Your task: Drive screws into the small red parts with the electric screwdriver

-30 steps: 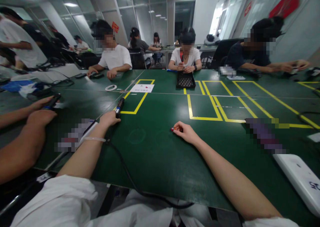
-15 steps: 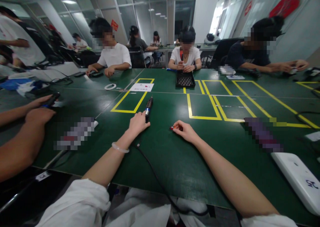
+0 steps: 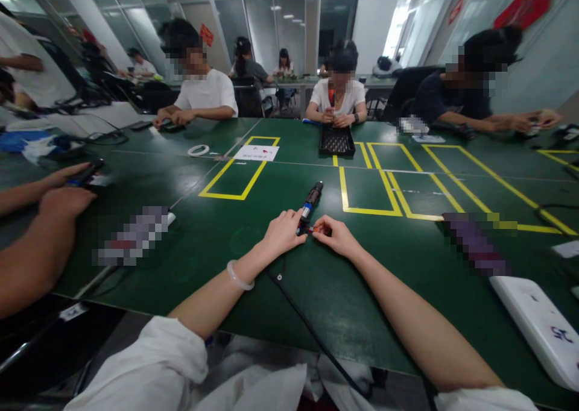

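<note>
My left hand (image 3: 284, 235) is closed on a dark, slim electric screwdriver (image 3: 313, 199) with a blue band, its far end tilted away and to the right. A black cable (image 3: 304, 316) trails from below that hand toward the table's front edge. Close by on the right, my right hand (image 3: 335, 236) pinches a small red and orange piece (image 3: 312, 230), too small to name. The piece is at the near end of the screwdriver; whether the two touch I cannot tell.
Yellow tape outlines (image 3: 371, 209) mark the green table (image 3: 389, 290). A white sheet (image 3: 256, 152) and a black tray of small parts (image 3: 336, 141) lie farther back. A white power bank-like box (image 3: 538, 326) stands at right. Co-workers sit around; another person's hands (image 3: 67, 197) are at left.
My left hand has carried the screwdriver rightward, up to my right hand. The right hand has stayed almost in place with the small red and orange piece.
</note>
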A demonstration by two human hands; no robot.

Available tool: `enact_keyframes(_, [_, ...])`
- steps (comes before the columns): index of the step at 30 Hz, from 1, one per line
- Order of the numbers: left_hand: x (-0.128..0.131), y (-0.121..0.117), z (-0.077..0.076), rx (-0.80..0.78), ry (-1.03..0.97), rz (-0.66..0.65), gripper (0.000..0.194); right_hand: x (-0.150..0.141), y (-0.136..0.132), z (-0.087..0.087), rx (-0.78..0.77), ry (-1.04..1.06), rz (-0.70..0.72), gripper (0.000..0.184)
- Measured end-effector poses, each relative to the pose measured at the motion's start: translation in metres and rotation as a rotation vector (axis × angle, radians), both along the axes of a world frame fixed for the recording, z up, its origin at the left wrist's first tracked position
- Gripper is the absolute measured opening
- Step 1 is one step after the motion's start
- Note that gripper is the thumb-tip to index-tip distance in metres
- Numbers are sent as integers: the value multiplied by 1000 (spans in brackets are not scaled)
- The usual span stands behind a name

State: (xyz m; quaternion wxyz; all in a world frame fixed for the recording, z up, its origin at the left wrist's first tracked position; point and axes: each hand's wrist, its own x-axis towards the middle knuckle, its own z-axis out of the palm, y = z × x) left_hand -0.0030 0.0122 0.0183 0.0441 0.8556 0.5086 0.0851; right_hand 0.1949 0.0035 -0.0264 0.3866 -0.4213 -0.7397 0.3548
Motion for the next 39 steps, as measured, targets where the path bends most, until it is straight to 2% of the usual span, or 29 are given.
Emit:
enact_keyframes(9, [4,-8,-7,20,-63,-79,67,-4,1,-6,22,-82,25,15])
enact_keyframes(13, [4,-9,-6,21,-56,-81,66,-5,-1,-3,7,-49,49,18])
enact_keyframes(18, [2,-10,-6,11,-78,-81,70,-4,-3,-2,24,11,89,12])
enact_keyframes(31, [11,-17,-11,146,55,24,58,-2,-1,-2,55,-1,49,15])
enact_keyframes(39, [-9,-6,-7,194,114,-5,64,1,-2,-1,21,-27,-7,16])
